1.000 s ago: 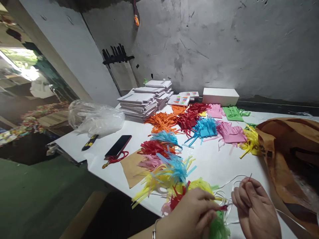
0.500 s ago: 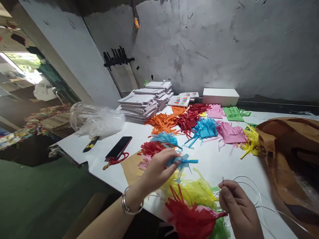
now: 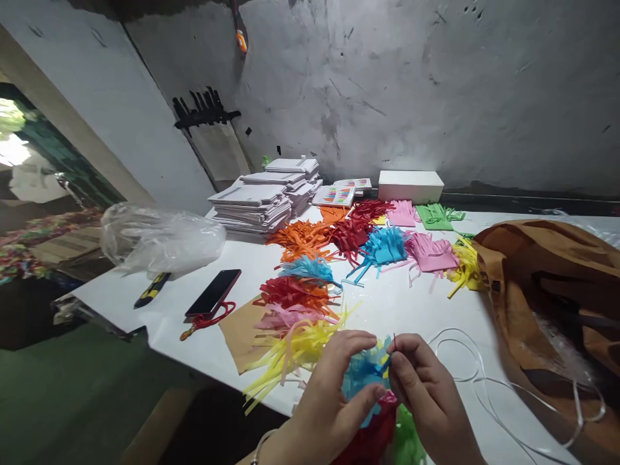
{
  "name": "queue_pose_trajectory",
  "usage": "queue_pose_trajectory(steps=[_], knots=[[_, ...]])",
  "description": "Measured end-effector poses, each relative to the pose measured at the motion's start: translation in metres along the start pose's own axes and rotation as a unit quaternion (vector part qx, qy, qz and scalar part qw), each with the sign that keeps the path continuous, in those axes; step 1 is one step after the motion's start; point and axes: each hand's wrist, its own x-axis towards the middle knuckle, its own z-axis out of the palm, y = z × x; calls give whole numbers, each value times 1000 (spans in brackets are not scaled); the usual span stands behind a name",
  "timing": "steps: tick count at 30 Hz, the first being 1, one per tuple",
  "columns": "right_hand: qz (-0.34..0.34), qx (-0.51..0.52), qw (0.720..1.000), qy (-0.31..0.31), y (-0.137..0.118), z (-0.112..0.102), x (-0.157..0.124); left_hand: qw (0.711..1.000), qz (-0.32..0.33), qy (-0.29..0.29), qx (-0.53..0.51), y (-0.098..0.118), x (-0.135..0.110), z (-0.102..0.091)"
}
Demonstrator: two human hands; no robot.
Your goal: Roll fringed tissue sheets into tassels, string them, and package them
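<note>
My left hand (image 3: 327, 400) pinches a blue fringed paper piece (image 3: 361, 374) between thumb and fingers at the near table edge. Touching it from the right, my right hand (image 3: 426, 394) is closed on a thin needle (image 3: 394, 342) whose tip sticks up. A white string (image 3: 484, 381) runs from that hand in loops across the white table (image 3: 416, 310). Red (image 3: 368, 439) and green (image 3: 404, 442) fringed pieces hang below my hands. A yellow fringed piece (image 3: 290, 355) lies just to the left.
Several coloured fringed paper piles (image 3: 368, 245) cover the table's middle. Stacked white booklets (image 3: 256, 203) and a white box (image 3: 409, 186) sit at the back. A phone (image 3: 213, 294), a cutter (image 3: 151, 289) and a clear plastic bag (image 3: 155, 236) lie left. A brown bag (image 3: 552, 290) fills the right.
My left hand picked a blue fringed piece off the pile and brought it back to the near edge, meeting my right hand and the needle. The view shifted slightly right.
</note>
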Motion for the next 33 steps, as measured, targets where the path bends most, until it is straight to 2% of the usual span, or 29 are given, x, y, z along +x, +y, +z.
queue_pose_trajectory(steps=[2,4,5,7,9,12,18,28,33], knots=[[-1,-1,1000,-3,3,-3,0,999,-29,3,-41,-4,-1,5],[-15,-27,999,6,5,-7,-1,981,-116,13,-156,-6,1,8],[-21,-51,998,15,5,-9,-2,958,-169,21,-232,-7,3,8],[-25,-99,994,30,3,-12,-4,891,-254,27,-376,-6,7,8],[-17,-128,991,30,0,-12,-6,834,-298,18,-463,-5,11,8],[-18,-141,990,8,-5,-11,-8,801,-309,-5,-513,-2,14,8],[-12,-140,990,8,-10,-9,-8,787,-299,-19,-539,-5,16,12],[-11,-153,988,23,-4,-10,-7,794,-269,-38,-544,-15,19,13],[-20,-152,988,16,-3,-10,-8,794,-278,-31,-540,-14,19,13]])
